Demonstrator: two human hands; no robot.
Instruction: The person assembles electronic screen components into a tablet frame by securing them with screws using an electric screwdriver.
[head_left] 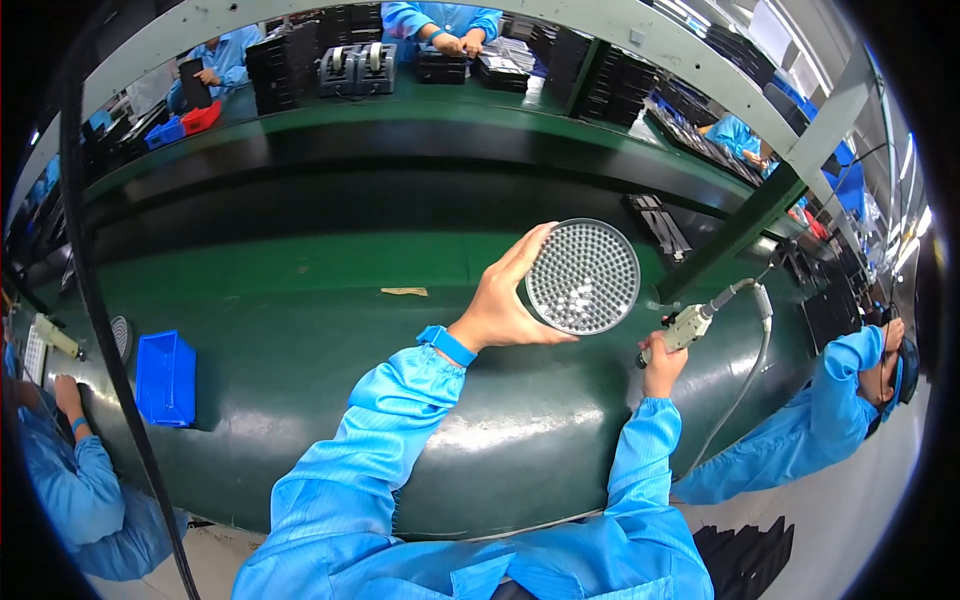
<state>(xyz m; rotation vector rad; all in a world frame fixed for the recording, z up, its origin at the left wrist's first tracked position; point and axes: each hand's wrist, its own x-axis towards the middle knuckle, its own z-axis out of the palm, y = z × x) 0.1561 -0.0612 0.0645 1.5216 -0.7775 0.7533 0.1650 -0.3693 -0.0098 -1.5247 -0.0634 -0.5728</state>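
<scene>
Nearest to us, our two blue sleeves (400,470) rise from six o'clock over a dark green workbench (300,300). Our left hand (500,305), with a blue wristband (446,345) at the wrist, is closed around the rim of a round perforated metal disc (583,277). The fingers wrap its left edge and the thumb lies under its lower edge. The disc is held up off the bench near the centre of the view, its dotted face tilted toward us.

Our right hand (660,362) is clamped on the grip of a pale handheld power tool (692,322). The tool's long axis runs from about eight o'clock to two o'clock, and a grey hose (745,385) loops down from its far end. The tool sits at about four o'clock from the disc, just beside its lower right edge and not touching it. The right hand is the nearer one to that edge.

At nine o'clock a blue bin (166,378) stands on the bench, beside another worker's sleeve and hand. At three o'clock a second worker in blue leans in. At twelve o'clock, stacks of black trays (285,65) line a far bench where others work.
</scene>
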